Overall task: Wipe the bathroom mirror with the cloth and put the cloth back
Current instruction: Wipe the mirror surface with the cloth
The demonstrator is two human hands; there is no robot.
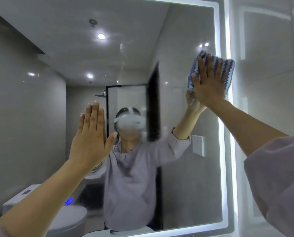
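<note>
A large mirror (pixel 40 93) with a lit white border fills most of the view. My right hand (pixel 209 82) presses a blue-and-white zigzag cloth (pixel 226 71) flat against the glass at the mirror's upper right, near the glowing edge. Fingers are spread over the cloth and hide its middle. My left hand (pixel 91 139) is held flat with fingers together against or just before the glass left of centre, holding nothing. The mirror reflects a person in a lilac top.
The mirror's lit right border (pixel 225 134) meets a white tiled wall (pixel 269 100). Reflected in the glass are a toilet (pixel 64 219), a shower screen and a wall switch. My lilac sleeve (pixel 279 177) fills the lower right.
</note>
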